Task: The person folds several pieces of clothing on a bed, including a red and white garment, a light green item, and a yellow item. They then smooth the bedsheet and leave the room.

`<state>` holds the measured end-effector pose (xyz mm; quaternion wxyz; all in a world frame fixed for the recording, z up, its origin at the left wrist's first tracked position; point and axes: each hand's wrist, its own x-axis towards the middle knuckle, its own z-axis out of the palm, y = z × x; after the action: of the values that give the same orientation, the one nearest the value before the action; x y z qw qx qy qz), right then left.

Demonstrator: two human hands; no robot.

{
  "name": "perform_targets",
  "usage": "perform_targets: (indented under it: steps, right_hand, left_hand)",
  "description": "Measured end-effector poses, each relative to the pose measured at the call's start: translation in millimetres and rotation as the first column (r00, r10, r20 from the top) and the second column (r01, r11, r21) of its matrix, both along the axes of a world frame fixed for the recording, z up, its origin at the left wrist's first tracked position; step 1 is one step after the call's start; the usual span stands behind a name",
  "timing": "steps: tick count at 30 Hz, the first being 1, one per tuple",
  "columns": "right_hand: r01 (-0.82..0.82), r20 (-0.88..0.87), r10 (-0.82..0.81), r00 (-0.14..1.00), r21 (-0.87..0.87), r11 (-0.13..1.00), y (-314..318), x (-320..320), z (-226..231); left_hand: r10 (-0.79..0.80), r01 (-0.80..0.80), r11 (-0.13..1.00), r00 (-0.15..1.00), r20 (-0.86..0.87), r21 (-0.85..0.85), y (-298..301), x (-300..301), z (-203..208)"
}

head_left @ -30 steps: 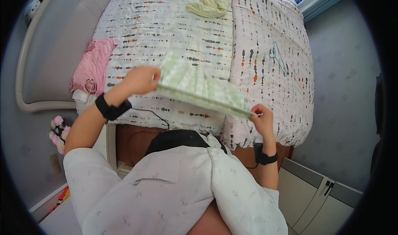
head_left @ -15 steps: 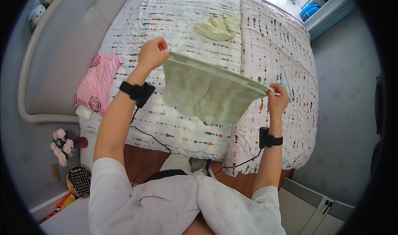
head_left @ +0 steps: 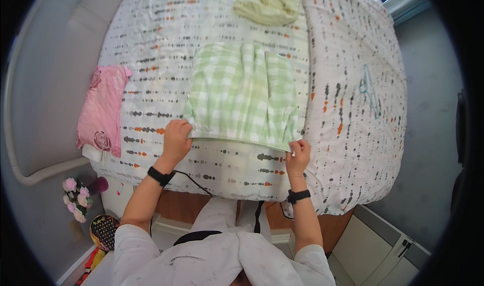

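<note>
Green-and-white checked shorts (head_left: 237,89) lie spread on the bed (head_left: 227,162), with the elastic waistband toward me and the legs pointing away. My left hand (head_left: 176,139) pinches the left end of the waistband. At its right end, my right hand (head_left: 299,157) is closed on the same band. The band is stretched fairly straight between them, and a fold runs along the right part of the cloth. Each wrist wears a black strap.
Crumpled pale yellow cloth (head_left: 268,6) lies farther up the bed. A light blue hanger (head_left: 370,92) rests on the folded quilt (head_left: 348,150) at right. A pink pillow (head_left: 106,112) is at left, near flowers (head_left: 76,198) and the headboard (head_left: 55,84).
The shorts have come down from the air onto the bed and now lie spread out. Both hands have moved lower and nearer to me, still gripping the waistband ends.
</note>
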<state>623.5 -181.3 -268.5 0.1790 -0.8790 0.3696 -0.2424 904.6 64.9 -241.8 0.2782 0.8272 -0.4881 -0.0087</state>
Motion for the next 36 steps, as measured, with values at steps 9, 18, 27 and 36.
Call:
perform_targets:
  steps: [9,18,27,36]
  right_hand:
    - [0.125,-0.237,-0.068,0.969,0.232,0.965,37.9,-37.5,-121.4]
    - [0.044,-0.059,-0.034,0.998,0.171,0.984,22.2,-12.2,-71.0]
    - [-0.018,0.352,-0.099,0.931,0.314,0.949,37.9,28.9,31.9]
    - [-0.092,0.365,0.078,0.928,0.022,0.996,24.5,28.9,152.6]
  left_hand:
    - [0.154,-0.163,0.939,0.987,0.053,0.303,-3.8,-83.2,-105.6]
    - [-0.046,0.060,0.929,0.998,-0.047,0.366,-92.6,-122.1,-148.7]
    - [-0.007,-0.233,0.961,0.517,-0.856,-0.149,-130.1,-80.2,18.8]
    - [-0.122,-0.277,0.868,0.688,-0.716,-0.413,-150.5,-88.0,157.2]
